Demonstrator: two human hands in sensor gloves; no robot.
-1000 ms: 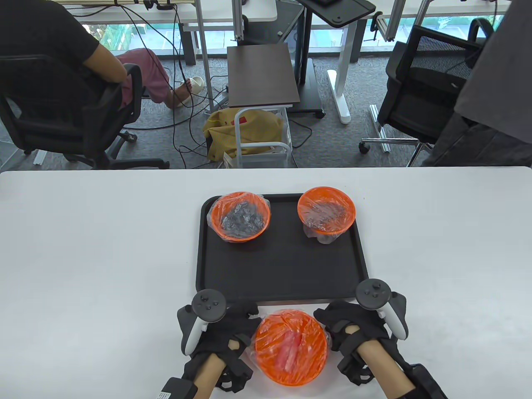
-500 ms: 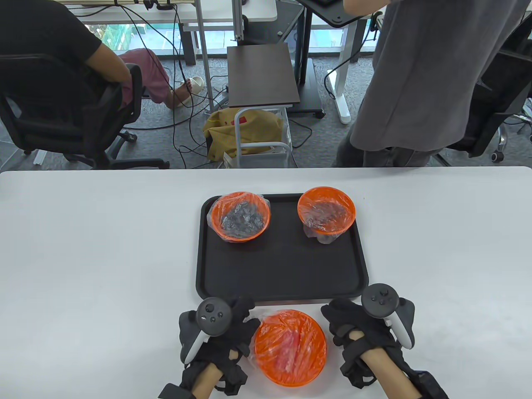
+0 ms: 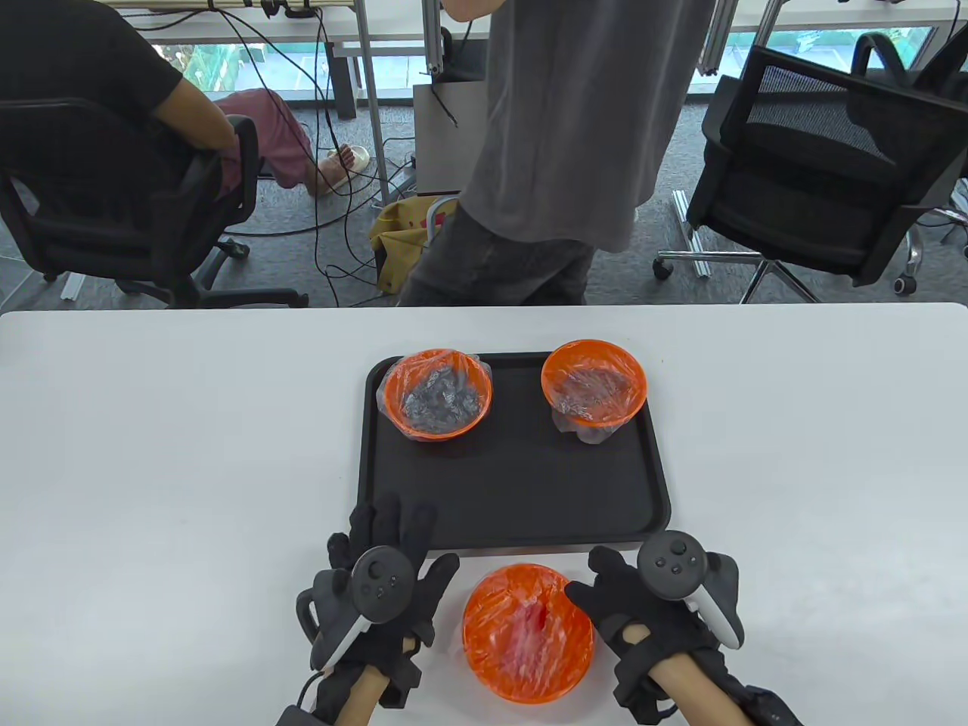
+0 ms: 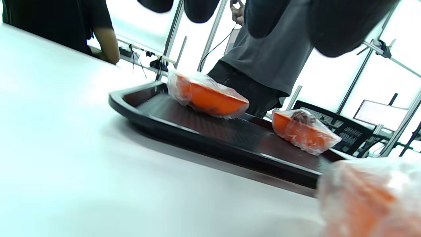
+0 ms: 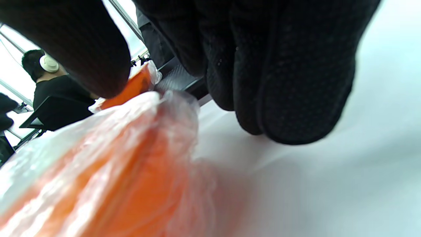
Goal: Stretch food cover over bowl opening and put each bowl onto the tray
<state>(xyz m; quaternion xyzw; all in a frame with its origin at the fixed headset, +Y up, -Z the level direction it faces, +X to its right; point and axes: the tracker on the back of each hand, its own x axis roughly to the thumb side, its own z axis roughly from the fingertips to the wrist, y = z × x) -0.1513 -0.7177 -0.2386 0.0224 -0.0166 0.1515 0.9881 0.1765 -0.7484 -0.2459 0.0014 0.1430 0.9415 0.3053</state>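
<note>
An orange bowl (image 3: 528, 635) with a clear plastic cover stretched over it and something red inside stands on the white table, just in front of the black tray (image 3: 514, 491). My right hand (image 3: 594, 578) grips its right rim, thumb (image 5: 75, 42) on top and fingers (image 5: 289, 82) down the outside of the bowl (image 5: 98, 171). My left hand (image 3: 401, 541) is open, fingers spread, over the tray's front left edge and apart from the bowl. Two covered orange bowls stand on the tray, one at back left (image 3: 437, 393) and one at back right (image 3: 594, 382).
A person in a grey shirt (image 3: 567, 151) stands just behind the table's far edge. Another person (image 3: 98, 113) sits at back left, and an office chair (image 3: 817, 166) stands at back right. The left wrist view shows the tray (image 4: 213, 141) with its two bowls.
My left hand let go of the bowl's left side and moved up and left with fingers spread. My right hand closed in on the right rim. The standing person walked left.
</note>
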